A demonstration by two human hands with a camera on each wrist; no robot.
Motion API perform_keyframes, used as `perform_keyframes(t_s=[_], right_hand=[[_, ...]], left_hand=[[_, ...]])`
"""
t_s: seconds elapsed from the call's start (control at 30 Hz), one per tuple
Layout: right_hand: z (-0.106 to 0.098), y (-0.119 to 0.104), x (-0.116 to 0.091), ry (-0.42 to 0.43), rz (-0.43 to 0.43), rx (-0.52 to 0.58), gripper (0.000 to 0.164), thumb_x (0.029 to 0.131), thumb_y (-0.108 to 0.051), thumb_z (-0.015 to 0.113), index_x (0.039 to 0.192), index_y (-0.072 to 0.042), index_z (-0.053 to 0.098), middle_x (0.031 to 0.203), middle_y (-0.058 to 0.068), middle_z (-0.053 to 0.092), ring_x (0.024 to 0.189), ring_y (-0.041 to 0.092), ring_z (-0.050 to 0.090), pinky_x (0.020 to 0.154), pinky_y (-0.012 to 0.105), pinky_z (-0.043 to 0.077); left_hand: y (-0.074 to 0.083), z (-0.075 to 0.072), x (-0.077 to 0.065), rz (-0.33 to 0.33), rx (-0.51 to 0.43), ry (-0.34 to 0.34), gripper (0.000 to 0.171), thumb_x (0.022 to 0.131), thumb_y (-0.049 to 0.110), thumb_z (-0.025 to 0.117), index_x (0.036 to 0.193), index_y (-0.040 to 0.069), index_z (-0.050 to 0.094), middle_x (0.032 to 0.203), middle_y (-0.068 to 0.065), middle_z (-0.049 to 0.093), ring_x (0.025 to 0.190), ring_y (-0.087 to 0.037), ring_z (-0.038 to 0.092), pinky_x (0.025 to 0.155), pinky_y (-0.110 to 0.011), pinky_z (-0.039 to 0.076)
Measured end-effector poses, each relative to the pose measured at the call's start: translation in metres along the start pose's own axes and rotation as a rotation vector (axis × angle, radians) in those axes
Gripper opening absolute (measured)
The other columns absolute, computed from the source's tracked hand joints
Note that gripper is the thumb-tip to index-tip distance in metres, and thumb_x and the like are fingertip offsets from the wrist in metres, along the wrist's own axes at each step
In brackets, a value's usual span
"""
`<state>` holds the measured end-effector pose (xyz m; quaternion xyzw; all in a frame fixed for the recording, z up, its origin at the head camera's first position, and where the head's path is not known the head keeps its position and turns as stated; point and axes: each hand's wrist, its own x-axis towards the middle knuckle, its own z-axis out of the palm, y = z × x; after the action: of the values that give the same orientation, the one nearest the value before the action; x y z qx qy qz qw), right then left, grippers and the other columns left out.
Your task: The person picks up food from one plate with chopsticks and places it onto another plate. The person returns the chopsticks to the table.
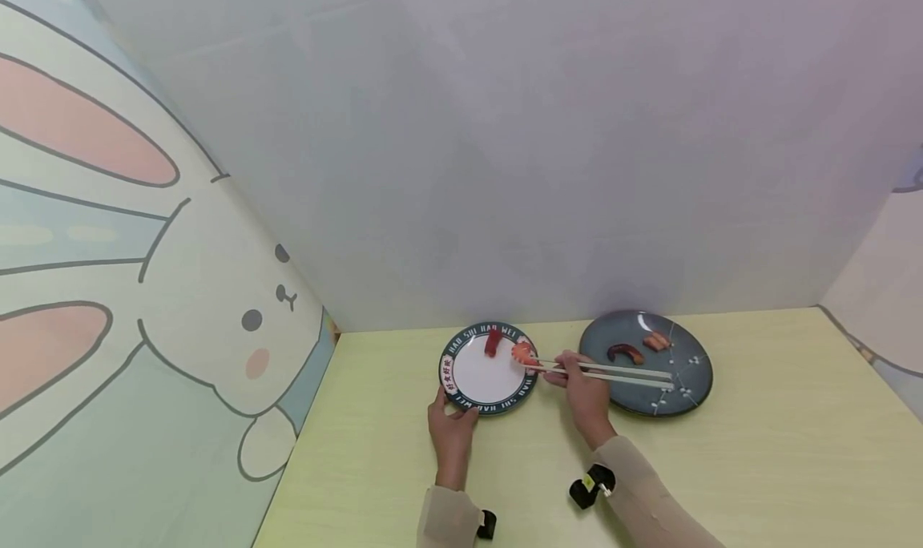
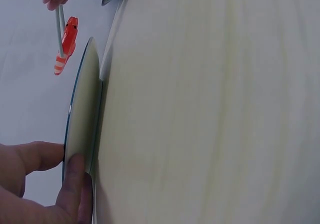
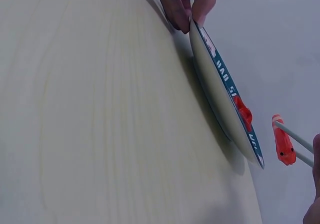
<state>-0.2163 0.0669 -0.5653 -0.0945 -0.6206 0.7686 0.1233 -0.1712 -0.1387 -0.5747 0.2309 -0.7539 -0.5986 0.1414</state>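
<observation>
My left hand (image 1: pixel 452 436) pinches the near-left rim of a small white plate (image 1: pixel 485 378) with a dark teal lettered border. In the left wrist view its thumb and fingers (image 2: pixel 45 155) lie on either side of that rim. A piece of red food (image 1: pixel 493 342) lies at the plate's far side. My right hand (image 1: pixel 587 396) holds a pair of pale chopsticks (image 1: pixel 627 374). Between their tips is an orange-red toy shrimp (image 1: pixel 524 356) with white stripes and black eyes. In the right wrist view this shrimp (image 3: pixel 284 143) hangs above the plate, apart from it.
A larger dark blue-grey plate (image 1: pixel 652 400) with a white blossom pattern stands on the right. On it lie a dark curved tentacle-like piece (image 1: pixel 624 352) and an orange-pink piece (image 1: pixel 656 340). A grey wall (image 1: pixel 505 171) rises behind the pale wood-grain table (image 1: pixel 375 436).
</observation>
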Motion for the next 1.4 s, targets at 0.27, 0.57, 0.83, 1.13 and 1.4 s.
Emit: perform_keyframes(t_s=[0.27,0.57,0.83,1.13,1.4], right_hand=[[-0.01,-0.001,0.002,0.057,-0.011,0.094,0.035,0.108,-0.006,0.055,0.116,0.028,0.061,0.102,0.036,0.071,0.065,0.008,0.076,0.069,0.028,0.063],[-0.027,-0.007,0.004,0.072,-0.011,0.038,0.039,0.111,-0.015,0.055,0.118,0.022,0.063,0.101,0.023,0.074,0.067,0.004,0.075,0.073,0.021,0.061],[-0.04,-0.015,0.008,0.13,-0.081,0.207,0.03,0.109,-0.005,0.055,0.104,0.023,0.063,0.084,0.008,0.075,0.062,0.011,0.075,0.067,0.025,0.062],[-0.058,-0.018,0.011,0.166,-0.061,0.187,0.031,0.109,-0.01,0.056,0.106,0.02,0.064,0.084,-0.003,0.073,0.064,0.009,0.075,0.067,0.022,0.061],[-0.074,-0.021,0.014,0.217,-0.042,0.202,0.03,0.109,-0.01,0.057,0.103,0.018,0.067,0.084,0.001,0.075,0.061,0.009,0.074,0.064,0.022,0.061]], left_hand=[[0.001,0.0,0.0,-0.018,0.013,-0.006,0.083,0.08,-0.012,0.077,0.155,-0.011,0.041,0.136,-0.028,0.051,0.092,-0.028,0.062,0.07,-0.026,0.056],[0.0,0.0,0.001,-0.035,0.009,-0.007,0.084,0.081,-0.012,0.076,0.156,-0.011,0.039,0.137,-0.028,0.051,0.093,-0.027,0.061,0.069,-0.025,0.054],[0.002,-0.002,-0.001,-0.031,0.004,0.0,0.084,0.081,-0.012,0.077,0.156,-0.011,0.04,0.137,-0.027,0.051,0.091,-0.026,0.062,0.068,-0.023,0.054],[0.003,-0.002,-0.002,-0.029,0.016,-0.004,0.083,0.08,-0.012,0.077,0.155,-0.011,0.041,0.135,-0.027,0.052,0.091,-0.026,0.062,0.068,-0.023,0.053],[0.004,-0.001,-0.001,-0.032,0.007,-0.002,0.084,0.08,-0.012,0.077,0.156,-0.011,0.04,0.137,-0.028,0.051,0.092,-0.027,0.062,0.071,-0.028,0.056]])
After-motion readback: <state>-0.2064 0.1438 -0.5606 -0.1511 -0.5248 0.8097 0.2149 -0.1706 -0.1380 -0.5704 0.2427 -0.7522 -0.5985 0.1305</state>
